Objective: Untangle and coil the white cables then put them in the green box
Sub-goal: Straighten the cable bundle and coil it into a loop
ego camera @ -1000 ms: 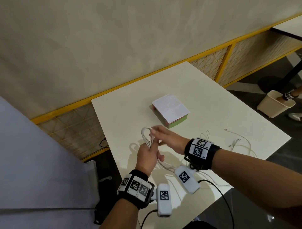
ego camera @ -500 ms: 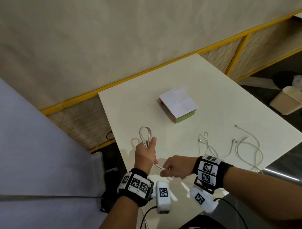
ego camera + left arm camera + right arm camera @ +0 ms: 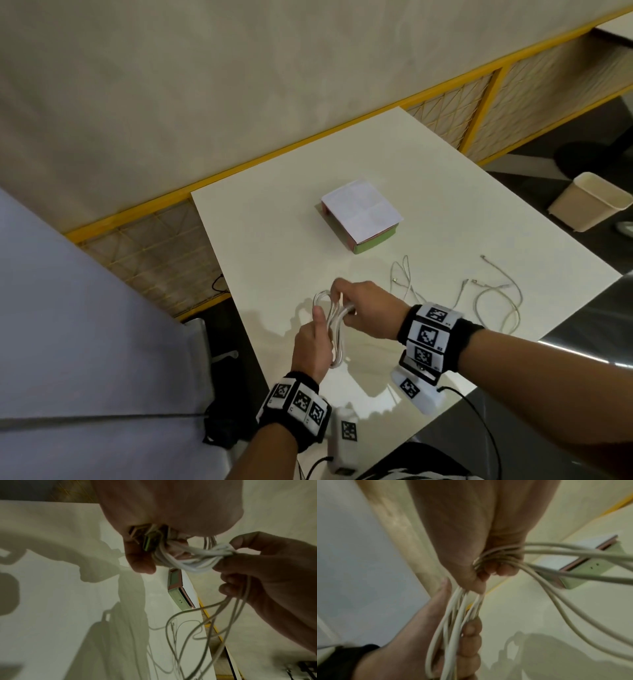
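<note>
A coiled white cable (image 3: 334,329) hangs above the near part of the table (image 3: 274,240). My left hand (image 3: 313,346) grips the lower part of its loops, thumb up. My right hand (image 3: 363,311) grips the upper loops, fingers curled round the strands (image 3: 498,559). In the left wrist view the strands (image 3: 193,559) run between both hands. The green box (image 3: 363,219) sits further back on the table with a white paper sheet over its top. More loose white cables (image 3: 496,301) lie on the table to the right.
A beige bin (image 3: 592,202) stands on the floor at the right. A yellow-framed mesh railing (image 3: 479,109) runs behind the table along the wall. A pale grey surface (image 3: 85,325) fills the left. The table's right edge is near the loose cables.
My right hand has come up from beside my left wrist to the top of the coil and taken hold of the loops. The coil now has more turns.
</note>
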A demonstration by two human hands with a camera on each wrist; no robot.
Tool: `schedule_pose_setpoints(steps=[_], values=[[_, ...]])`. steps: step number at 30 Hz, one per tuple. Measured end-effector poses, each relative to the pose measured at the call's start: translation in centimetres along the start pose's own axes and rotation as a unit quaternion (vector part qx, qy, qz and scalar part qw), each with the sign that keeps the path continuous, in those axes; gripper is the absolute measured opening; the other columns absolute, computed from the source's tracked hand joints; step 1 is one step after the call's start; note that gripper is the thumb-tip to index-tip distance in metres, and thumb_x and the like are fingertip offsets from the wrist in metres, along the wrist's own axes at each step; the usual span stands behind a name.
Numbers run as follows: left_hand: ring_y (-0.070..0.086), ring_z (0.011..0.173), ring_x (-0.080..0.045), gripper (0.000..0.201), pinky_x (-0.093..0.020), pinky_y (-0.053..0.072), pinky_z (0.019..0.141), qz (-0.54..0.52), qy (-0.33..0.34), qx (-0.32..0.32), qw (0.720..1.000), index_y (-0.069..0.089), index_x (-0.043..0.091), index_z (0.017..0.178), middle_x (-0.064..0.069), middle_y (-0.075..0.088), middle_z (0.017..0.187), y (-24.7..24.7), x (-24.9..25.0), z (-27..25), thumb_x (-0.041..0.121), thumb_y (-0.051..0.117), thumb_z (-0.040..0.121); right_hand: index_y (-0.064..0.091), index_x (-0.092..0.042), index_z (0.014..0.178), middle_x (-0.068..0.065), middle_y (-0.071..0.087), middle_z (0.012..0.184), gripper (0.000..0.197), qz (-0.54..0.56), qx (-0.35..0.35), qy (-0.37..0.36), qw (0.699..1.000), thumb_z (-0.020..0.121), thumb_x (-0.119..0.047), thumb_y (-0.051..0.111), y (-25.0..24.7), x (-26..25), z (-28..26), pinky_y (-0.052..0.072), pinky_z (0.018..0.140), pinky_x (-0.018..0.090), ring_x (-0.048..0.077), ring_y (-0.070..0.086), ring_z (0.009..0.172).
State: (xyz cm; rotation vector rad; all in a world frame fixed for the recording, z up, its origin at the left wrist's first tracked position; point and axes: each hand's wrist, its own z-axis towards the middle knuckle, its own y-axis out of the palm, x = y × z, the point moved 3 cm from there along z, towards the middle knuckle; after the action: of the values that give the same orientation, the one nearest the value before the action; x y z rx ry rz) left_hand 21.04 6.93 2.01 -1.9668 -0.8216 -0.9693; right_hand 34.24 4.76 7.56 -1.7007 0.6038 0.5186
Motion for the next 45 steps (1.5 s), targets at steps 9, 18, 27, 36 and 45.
schedule_pose_setpoints(steps=[9, 18, 27, 36, 45], values=[[0.047, 0.055, -0.021, 0.065, -0.031, 0.038, 0.059, -0.001, 0.066, -0.027, 0.997, 0.045, 0.012, 0.056, -0.005, 0.049, 0.056, 0.1, 1.3, 0.0, 0.055, 0.016, 0.096, 0.048, -0.019, 0.124, -0.001, 0.046, 0.099, 0.054, 0.093, 0.134, 0.057, 0.985, 0.075, -0.012, 0.068, -0.4, 0.3, 0.3, 0.037, 0.073, 0.022, -0.004, 0.041, 0.069], [0.035, 0.036, -0.009, 0.043, -0.017, 0.033, 0.043, 0.039, 0.069, -0.165, 0.983, 0.039, 0.017, 0.058, 0.005, 0.038, 0.044, 1.5, 1.5, -1.1, 0.037, 0.069, 0.081, 0.053, -0.011, 0.125, 0.012, 0.058, 0.119, 0.044, -0.007, 0.050, 0.097, 0.994, 0.083, 0.001, 0.050, -0.5, 0.0, 0.8, 0.047, 0.087, 0.034, 0.029, 0.059, 0.105], [0.043, 0.042, -0.003, 0.017, -0.016, 0.040, 0.044, -0.024, 0.055, -0.148, 0.987, 0.057, 0.014, 0.085, 0.007, 0.057, 0.055, 1.8, 2.6, -0.7, 0.010, 0.071, 0.077, 0.054, -0.008, 0.107, 0.018, 0.066, 0.103, 0.030, 0.089, 0.029, 0.143, 0.985, 0.082, 0.000, 0.040, 0.6, -0.5, 1.2, 0.049, 0.077, 0.038, 0.034, 0.061, 0.092], [0.052, 0.064, -0.020, 0.011, -0.028, 0.044, 0.058, 0.037, 0.005, -0.102, 0.994, 0.050, 0.017, 0.068, -0.004, 0.057, 0.068, 2.2, 2.8, 0.6, 0.016, 0.052, 0.079, 0.050, -0.009, 0.088, 0.015, 0.063, 0.096, 0.021, 0.256, 0.110, 0.127, 0.952, 0.080, 0.004, 0.035, 1.0, -1.0, 1.2, 0.049, 0.077, 0.041, 0.030, 0.057, 0.088], [0.061, 0.087, -0.033, 0.032, -0.039, 0.053, 0.073, 0.047, 0.019, -0.105, 0.993, 0.057, 0.013, 0.102, -0.004, 0.057, 0.091, 2.0, 3.4, 0.2, 0.027, 0.057, 0.073, 0.050, -0.012, 0.128, 0.009, 0.068, 0.103, 0.057, 0.303, 0.040, 0.129, 0.943, 0.079, 0.010, 0.029, 0.3, -0.3, 0.8, 0.057, 0.075, 0.030, 0.020, 0.064, 0.096]])
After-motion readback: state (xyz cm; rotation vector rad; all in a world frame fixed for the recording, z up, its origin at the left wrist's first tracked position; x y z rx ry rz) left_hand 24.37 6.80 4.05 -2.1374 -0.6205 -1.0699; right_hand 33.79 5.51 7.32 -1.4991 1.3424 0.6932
